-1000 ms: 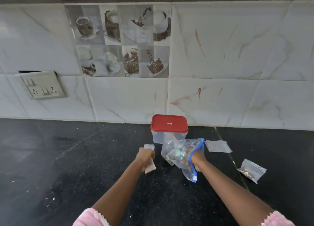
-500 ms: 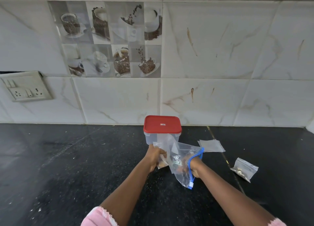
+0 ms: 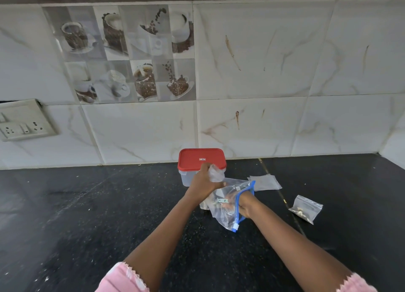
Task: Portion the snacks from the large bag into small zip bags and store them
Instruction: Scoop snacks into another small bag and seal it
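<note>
The large clear bag (image 3: 228,215) with a blue zip edge lies on the black counter in front of the red-lidded container (image 3: 201,159). My left hand (image 3: 202,183) is shut on the crumpled far end of this bag and lifts it. My right hand (image 3: 242,206) reaches in through the blue zip mouth, with its fingers blurred behind the plastic. Part of a small bag (image 3: 205,205) shows under my left wrist. A small zip bag with snacks in it (image 3: 305,208) lies to the right. A flat small zip bag (image 3: 265,182) lies behind it.
The tiled wall stands right behind the container. A switch plate (image 3: 24,120) is on the wall at the left. Crumbs are scattered over the black counter (image 3: 87,215) on the left and near side.
My left hand has moved right and up, from holding a small bag beside the large bag to gripping the large bag's far end. My right hand stays in the bag's mouth.
</note>
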`<state>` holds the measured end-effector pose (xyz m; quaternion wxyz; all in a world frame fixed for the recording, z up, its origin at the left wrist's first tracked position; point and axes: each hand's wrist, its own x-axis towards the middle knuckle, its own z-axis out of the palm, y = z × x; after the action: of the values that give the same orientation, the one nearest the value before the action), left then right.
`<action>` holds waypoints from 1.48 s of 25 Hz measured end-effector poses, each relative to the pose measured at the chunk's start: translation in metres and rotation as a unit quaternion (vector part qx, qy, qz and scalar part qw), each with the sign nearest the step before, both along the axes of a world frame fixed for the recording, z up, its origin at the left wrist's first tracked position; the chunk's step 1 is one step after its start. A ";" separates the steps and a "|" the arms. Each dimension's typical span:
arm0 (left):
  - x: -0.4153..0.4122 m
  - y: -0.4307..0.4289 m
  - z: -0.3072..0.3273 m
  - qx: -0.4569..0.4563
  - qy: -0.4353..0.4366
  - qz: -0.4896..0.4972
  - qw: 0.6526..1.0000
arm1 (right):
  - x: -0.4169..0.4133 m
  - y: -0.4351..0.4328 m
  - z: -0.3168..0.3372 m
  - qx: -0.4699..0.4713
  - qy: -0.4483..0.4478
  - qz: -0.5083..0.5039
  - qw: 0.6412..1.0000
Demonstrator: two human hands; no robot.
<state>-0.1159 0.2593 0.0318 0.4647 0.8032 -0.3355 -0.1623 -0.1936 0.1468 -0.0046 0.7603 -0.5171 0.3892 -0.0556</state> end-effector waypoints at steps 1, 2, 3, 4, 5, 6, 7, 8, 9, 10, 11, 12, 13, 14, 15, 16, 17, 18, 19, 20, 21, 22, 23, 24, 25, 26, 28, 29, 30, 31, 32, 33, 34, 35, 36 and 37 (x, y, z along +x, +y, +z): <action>-0.006 -0.005 0.006 0.004 -0.028 -0.026 0.999 | -0.002 0.002 0.003 -0.015 -0.012 0.010 1.000; -0.012 -0.010 0.009 0.006 -0.049 -0.050 0.998 | -0.003 0.002 0.004 -0.028 -0.022 0.017 0.999; -0.018 -0.015 0.011 0.007 -0.065 -0.069 0.996 | -0.004 0.000 0.006 -0.042 -0.026 0.015 0.999; -0.022 -0.018 0.011 0.008 -0.073 -0.081 0.994 | -0.006 -0.002 0.008 -0.058 -0.028 0.011 0.998; -0.026 -0.021 0.011 0.011 -0.075 -0.094 0.993 | -0.009 -0.005 0.010 -0.074 -0.027 0.006 0.997; -0.029 -0.023 0.011 0.011 -0.074 -0.105 0.992 | -0.012 -0.009 0.011 -0.089 -0.023 -0.002 0.996; -0.031 -0.024 0.011 0.012 -0.073 -0.111 0.991 | -0.014 -0.013 0.013 -0.101 -0.012 -0.011 0.995; -0.032 -0.025 0.010 0.015 -0.075 -0.115 0.990 | -0.016 -0.018 0.013 -0.110 0.001 -0.021 0.994; -0.033 -0.025 0.010 0.022 -0.085 -0.121 0.989 | -0.016 -0.022 0.015 -0.120 0.014 -0.032 0.992; -0.034 -0.026 0.008 0.032 -0.104 -0.127 0.986 | -0.016 -0.024 0.017 -0.130 0.019 -0.039 0.991; -0.037 -0.027 0.007 0.046 -0.127 -0.130 0.982 | -0.017 -0.025 0.019 -0.137 0.020 -0.045 0.989; -0.039 -0.030 0.004 0.061 -0.150 -0.125 0.979 | -0.015 -0.028 0.019 -0.142 0.021 -0.052 0.988; -0.042 -0.032 0.001 0.075 -0.168 -0.112 0.976 | -0.014 -0.030 0.020 -0.144 0.023 -0.058 0.988; -0.044 -0.034 -0.001 0.081 -0.179 -0.095 0.976 | -0.014 -0.031 0.021 -0.148 0.025 -0.060 0.987; -0.044 -0.035 -0.004 0.081 -0.181 -0.074 0.977 | -0.015 -0.031 0.022 -0.152 0.028 -0.060 0.986; -0.043 -0.035 -0.005 0.072 -0.180 -0.051 0.980 | -0.018 -0.030 0.026 -0.158 0.032 -0.058 0.985; -0.041 -0.034 -0.006 0.059 -0.177 -0.029 0.982 | -0.022 -0.030 0.031 -0.164 0.037 -0.057 0.984; -0.038 -0.032 -0.006 0.043 -0.174 -0.011 0.984 | -0.025 -0.031 0.033 -0.172 0.044 -0.059 0.982; -0.034 -0.029 -0.006 0.026 -0.169 0.002 0.985 | -0.028 -0.034 0.034 -0.175 0.053 -0.061 0.981; -0.031 -0.027 -0.006 0.010 -0.160 0.011 0.987 | -0.030 -0.036 0.034 -0.173 0.060 -0.061 0.981; -0.028 -0.026 -0.006 -0.004 -0.151 0.015 0.988 | -0.033 -0.038 0.035 -0.168 0.064 -0.062 0.982; -0.026 -0.025 -0.006 -0.016 -0.145 0.017 0.989 | -0.034 -0.039 0.035 -0.162 0.068 -0.063 0.982; -0.024 -0.024 -0.006 -0.026 -0.144 0.019 0.989 | -0.035 -0.040 0.035 -0.158 0.072 -0.062 0.983; -0.023 -0.025 -0.006 -0.034 -0.145 0.020 0.989 | -0.036 -0.040 0.036 -0.156 0.074 -0.059 0.983; -0.022 -0.026 -0.007 -0.038 -0.147 0.021 0.988 | -0.038 -0.040 0.038 -0.156 0.073 -0.056 0.984; -0.022 -0.027 -0.007 -0.039 -0.150 0.019 0.988 | -0.040 -0.039 0.041 -0.159 0.072 -0.054 0.983; -0.021 -0.028 -0.011 -0.035 -0.152 0.011 0.988 | -0.045 -0.039 0.046 -0.166 0.071 -0.055 0.982; -0.022 -0.028 -0.013 -0.029 -0.151 0.007 0.988 | -0.048 -0.039 0.048 -0.164 0.067 -0.057 0.983; -0.022 -0.028 -0.015 -0.020 -0.154 0.005 0.988 | -0.050 -0.041 0.050 -0.161 0.064 -0.061 0.983; -0.022 -0.028 -0.017 -0.004 -0.166 0.011 0.986 | -0.053 -0.043 0.051 -0.160 0.063 -0.067 0.983; -0.022 -0.028 -0.018 0.019 -0.183 0.024 0.983 | -0.056 -0.045 0.053 -0.160 0.062 -0.072 0.983; -0.022 -0.028 -0.019 0.041 -0.198 0.040 0.979 | -0.059 -0.047 0.054 -0.158 0.062 -0.079 0.982; -0.022 -0.028 -0.020 0.056 -0.202 0.054 0.976 | -0.062 -0.050 0.057 -0.156 0.062 -0.084 0.982; -0.022 -0.028 -0.019 0.066 -0.196 0.061 0.976 | -0.066 -0.051 0.060 -0.152 0.063 -0.088 0.982; -0.021 -0.029 -0.019 0.073 -0.189 0.065 0.977 | -0.068 -0.051 0.065 -0.148 0.059 -0.090 0.983; -0.021 -0.030 -0.019 0.080 -0.184 0.065 0.978 | -0.071 -0.051 0.069 -0.147 0.051 -0.090 0.984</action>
<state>-0.1369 0.2297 0.0131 0.3387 0.8742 -0.3479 -0.0079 -0.2641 0.0961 0.0643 0.6471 -0.5884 0.4596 -0.1542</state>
